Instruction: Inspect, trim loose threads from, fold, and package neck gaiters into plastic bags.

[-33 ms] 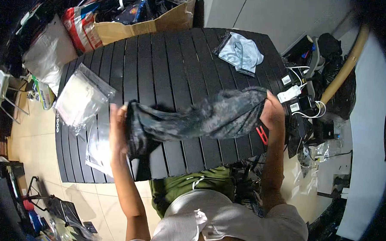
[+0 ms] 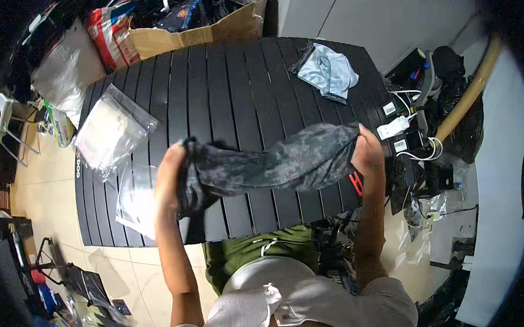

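A dark camouflage-patterned cloth (image 2: 285, 161) hangs stretched between my two hands, above the black slatted table. My left hand (image 2: 169, 168) is closed on its left end, where the fabric bunches and droops. My right hand (image 2: 368, 150) grips the other end near the table's right side. What kind of garment the cloth is, I cannot tell. Just below my right hand, a red forked object (image 2: 356, 183) lies at the table edge. Clear plastic packaging (image 2: 136, 202) lies beside my left forearm.
The black slatted table (image 2: 218, 85) bears a clear bag with pale contents (image 2: 108, 130) at left and a light-blue cloth piece (image 2: 326, 70) at the far right. Behind stands an open cardboard box (image 2: 173, 44). White adapters with cables (image 2: 394, 128) sit along the right edge.
My left hand has shifted slightly right and its fingers have closed on the cloth's end. The cloth now sags a little more; my right hand has barely moved.
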Demonstrator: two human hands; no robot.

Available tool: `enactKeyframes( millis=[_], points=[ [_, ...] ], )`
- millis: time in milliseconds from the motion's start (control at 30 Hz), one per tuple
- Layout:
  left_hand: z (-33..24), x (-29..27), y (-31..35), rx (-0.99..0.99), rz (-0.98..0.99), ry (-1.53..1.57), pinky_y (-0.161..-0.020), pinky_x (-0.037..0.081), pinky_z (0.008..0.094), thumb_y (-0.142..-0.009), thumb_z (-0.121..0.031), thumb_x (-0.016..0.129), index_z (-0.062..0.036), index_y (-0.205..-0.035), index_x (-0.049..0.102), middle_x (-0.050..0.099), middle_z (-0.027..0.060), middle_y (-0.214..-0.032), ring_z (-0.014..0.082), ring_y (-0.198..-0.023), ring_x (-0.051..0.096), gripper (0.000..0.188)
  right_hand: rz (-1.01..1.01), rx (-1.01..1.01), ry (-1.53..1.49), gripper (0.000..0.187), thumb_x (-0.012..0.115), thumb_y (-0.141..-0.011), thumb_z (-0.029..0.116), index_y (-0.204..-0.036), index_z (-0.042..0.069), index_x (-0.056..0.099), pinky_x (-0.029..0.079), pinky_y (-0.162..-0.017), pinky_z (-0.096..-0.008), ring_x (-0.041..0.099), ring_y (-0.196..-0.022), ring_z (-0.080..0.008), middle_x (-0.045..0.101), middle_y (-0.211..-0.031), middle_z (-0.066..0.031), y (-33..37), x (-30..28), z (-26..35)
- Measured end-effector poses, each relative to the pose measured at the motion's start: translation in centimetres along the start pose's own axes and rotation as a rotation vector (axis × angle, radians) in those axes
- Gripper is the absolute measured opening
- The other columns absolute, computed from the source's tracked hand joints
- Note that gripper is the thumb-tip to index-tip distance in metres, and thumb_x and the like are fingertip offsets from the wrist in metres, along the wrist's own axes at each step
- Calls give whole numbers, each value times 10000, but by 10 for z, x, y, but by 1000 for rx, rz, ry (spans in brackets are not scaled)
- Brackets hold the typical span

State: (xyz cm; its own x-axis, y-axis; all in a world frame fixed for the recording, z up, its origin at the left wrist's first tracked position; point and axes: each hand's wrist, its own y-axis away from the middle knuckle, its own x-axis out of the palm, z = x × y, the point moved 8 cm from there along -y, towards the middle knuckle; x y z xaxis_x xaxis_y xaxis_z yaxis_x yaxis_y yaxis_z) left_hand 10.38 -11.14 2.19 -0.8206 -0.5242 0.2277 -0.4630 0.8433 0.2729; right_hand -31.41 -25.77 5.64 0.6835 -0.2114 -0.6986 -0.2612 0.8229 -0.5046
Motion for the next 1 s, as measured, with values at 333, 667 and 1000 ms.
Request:
enactKeyframes(
  millis=[333,667,1000],
  points=[
    [-5,-68,44,336,-377,-689,-712,451,257,-833,-25,512,2,-1108,538,619,126,-923,143,-827,576,277,395,576,-934,320,546,-746,11,-1066,20,532,450,-731,-231,556,-779,-99,594,-871,-55,27,26,22],
    [-9,-79,-2,-136,39,103,-677,441,239,-833,-251,596,2,-952,586,611,53,-829,115,-754,569,280,282,410,-1242,293,468,-870,67,-1133,-62,486,427,-886,-319,553,-1004,-209,557,-1114,-161,-20,15,12],
    [-80,-102,49,323,-33,-4,-734,394,254,-840,-236,554,7,-1012,562,579,16,-839,100,-769,523,298,-174,432,-1317,358,517,-846,112,-1183,-5,488,424,-717,-240,528,-860,-98,589,-1019,-44,2,-70,10]
  ],
)
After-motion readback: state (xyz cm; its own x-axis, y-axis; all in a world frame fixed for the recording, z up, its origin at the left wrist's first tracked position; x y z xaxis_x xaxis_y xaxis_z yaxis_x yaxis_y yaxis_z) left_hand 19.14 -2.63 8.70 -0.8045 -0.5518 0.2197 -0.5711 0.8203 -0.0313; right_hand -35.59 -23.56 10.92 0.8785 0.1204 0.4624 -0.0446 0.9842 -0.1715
